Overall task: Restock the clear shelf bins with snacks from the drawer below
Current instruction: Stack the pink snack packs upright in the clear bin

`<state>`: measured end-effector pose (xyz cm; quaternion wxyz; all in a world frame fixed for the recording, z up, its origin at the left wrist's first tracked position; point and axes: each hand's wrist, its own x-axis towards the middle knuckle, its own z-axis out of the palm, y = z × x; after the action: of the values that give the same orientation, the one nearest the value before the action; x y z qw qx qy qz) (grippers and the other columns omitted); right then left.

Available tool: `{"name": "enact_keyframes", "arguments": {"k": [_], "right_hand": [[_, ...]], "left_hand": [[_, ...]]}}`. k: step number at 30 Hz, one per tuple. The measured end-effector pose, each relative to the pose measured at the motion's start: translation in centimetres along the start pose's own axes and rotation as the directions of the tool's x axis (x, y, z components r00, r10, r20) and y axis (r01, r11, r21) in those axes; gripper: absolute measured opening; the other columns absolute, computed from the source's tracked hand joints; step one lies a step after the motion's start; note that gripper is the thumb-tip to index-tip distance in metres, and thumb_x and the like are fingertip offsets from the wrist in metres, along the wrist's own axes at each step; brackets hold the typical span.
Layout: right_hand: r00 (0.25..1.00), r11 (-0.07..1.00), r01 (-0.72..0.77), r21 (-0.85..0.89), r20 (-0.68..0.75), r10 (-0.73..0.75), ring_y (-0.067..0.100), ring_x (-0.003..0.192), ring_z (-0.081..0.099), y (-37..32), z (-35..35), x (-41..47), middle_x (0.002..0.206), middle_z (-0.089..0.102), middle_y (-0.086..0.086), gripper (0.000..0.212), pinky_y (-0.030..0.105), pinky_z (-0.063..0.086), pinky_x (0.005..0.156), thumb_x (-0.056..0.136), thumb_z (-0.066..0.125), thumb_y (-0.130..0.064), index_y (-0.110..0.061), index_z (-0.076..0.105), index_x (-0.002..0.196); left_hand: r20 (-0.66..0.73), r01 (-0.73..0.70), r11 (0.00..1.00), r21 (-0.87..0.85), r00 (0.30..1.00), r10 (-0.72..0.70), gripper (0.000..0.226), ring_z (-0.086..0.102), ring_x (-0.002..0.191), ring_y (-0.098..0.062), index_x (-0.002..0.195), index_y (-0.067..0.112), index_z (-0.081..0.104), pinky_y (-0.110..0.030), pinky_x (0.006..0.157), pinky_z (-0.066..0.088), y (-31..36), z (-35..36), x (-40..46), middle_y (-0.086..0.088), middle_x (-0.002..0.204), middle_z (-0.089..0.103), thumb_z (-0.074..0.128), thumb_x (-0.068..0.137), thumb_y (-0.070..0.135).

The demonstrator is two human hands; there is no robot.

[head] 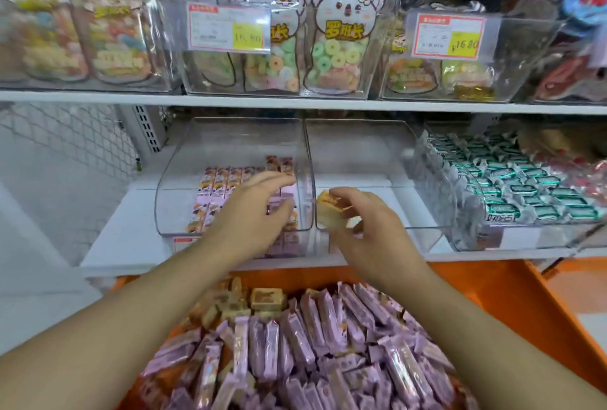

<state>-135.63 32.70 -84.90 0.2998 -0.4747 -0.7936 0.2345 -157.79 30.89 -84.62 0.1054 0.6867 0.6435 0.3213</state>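
An orange drawer below the shelf is heaped with purple-wrapped snack bars and some tan-wrapped snacks at its back. A clear bin on the lower shelf holds rows of purple snack packs. My left hand reaches into this bin, fingers loosely spread above the packs, holding nothing that I can see. The clear bin to its right looks bare inside. My right hand grips a tan-wrapped snack at that bin's front opening.
A third clear bin at the right is full of green-and-silver wrapped sweets. The upper shelf carries clear bins of animal-shaped candy bags with price tags. White wire mesh closes off the left side.
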Motion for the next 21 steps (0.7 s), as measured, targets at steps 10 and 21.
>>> {"name": "enact_keyframes", "arguments": {"k": [10, 21], "right_hand": [[0.936, 0.945, -0.253, -0.207, 0.193, 0.294, 0.022, 0.089, 0.066, 6.5, 0.4, -8.7, 0.095, 0.072, -0.001, 0.014, 0.038, 0.054, 0.083, 0.091, 0.067, -0.031, -0.02, 0.067, 0.099], [0.644, 0.79, -0.3, -0.535, 0.497, 0.581, 0.029, 0.128, 0.058, 18.2, 2.9, -11.9, 0.156, 0.05, 0.006, 0.059, 0.018, 0.04, 0.086, 0.1, 0.062, -0.027, -0.029, 0.044, 0.156]], "left_hand": [[0.341, 0.083, 0.98, -0.183, 0.94, -0.016, 0.03, 0.054, 0.102, -0.008, 0.13, 0.025, 0.065, -0.021, 0.087, 0.042, 2.1, 10.5, -15.2, 0.016, 0.117, 0.05, 0.063, 0.1, 0.028], [0.79, 0.203, 0.971, 0.128, 0.571, -0.224, 0.061, 0.022, 0.155, -0.038, 0.157, 0.055, 0.023, -0.053, 0.116, 0.039, -0.9, 22.3, -16.7, -0.012, 0.168, 0.023, 0.049, 0.101, 0.057]]}}
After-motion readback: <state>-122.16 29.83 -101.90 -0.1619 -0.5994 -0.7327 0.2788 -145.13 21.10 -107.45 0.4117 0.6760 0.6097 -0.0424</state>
